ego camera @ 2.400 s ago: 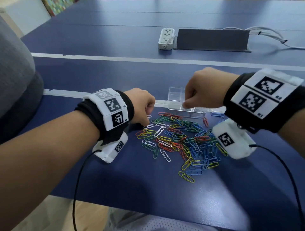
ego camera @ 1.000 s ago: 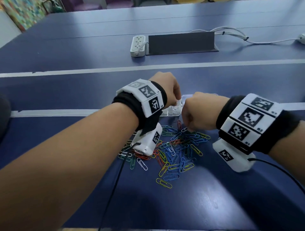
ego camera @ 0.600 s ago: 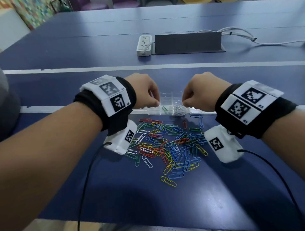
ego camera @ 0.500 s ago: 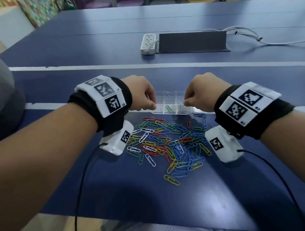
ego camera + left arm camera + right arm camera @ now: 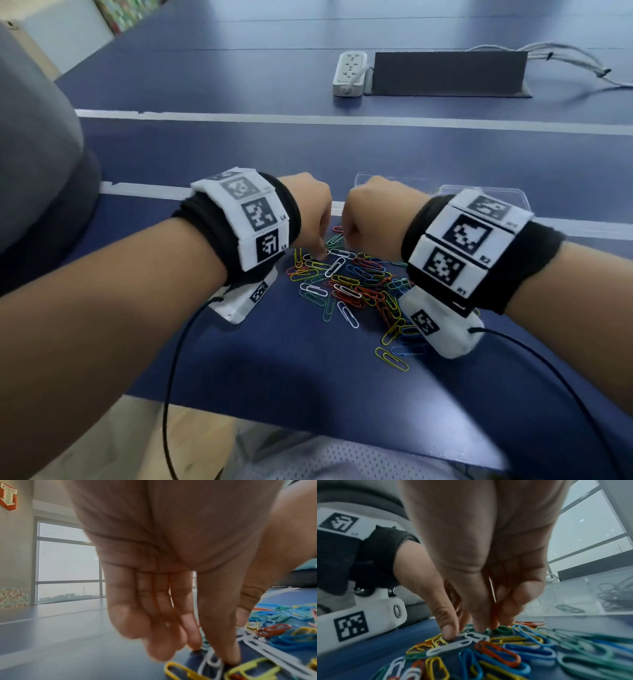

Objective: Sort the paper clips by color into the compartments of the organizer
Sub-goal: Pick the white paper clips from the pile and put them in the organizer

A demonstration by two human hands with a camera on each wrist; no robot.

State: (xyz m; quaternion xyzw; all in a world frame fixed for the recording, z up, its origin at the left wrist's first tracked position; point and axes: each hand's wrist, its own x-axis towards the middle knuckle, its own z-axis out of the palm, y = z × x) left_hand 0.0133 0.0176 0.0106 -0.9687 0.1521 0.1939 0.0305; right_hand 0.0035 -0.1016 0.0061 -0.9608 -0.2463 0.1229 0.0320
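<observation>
A loose pile of coloured paper clips (image 5: 356,284) lies on the blue table. Both hands are lowered side by side onto its far edge. My left hand (image 5: 311,219) points its fingers down, and one fingertip (image 5: 229,660) presses on a white clip (image 5: 211,665) beside yellow ones; the thumb stays apart from it. My right hand (image 5: 373,219) has its fingers bunched, with the tips (image 5: 479,627) touching another white clip (image 5: 477,635). Whether it pinches anything is hidden. The clear organizer (image 5: 394,180) stands just behind the hands, with pale clips and a green one inside (image 5: 570,608).
A clear lid or tray (image 5: 486,195) lies right of the organizer. At the far side sit a white power strip (image 5: 351,73), a dark panel (image 5: 448,73) and cables (image 5: 565,58). A grey padded shape (image 5: 34,137) is at the left. The table's near edge (image 5: 308,421) is close to me.
Both hands came down from the organizer's compartments to the far edge of the clip pile and now sit closer together. The left fingertip now rests on a white clip.
</observation>
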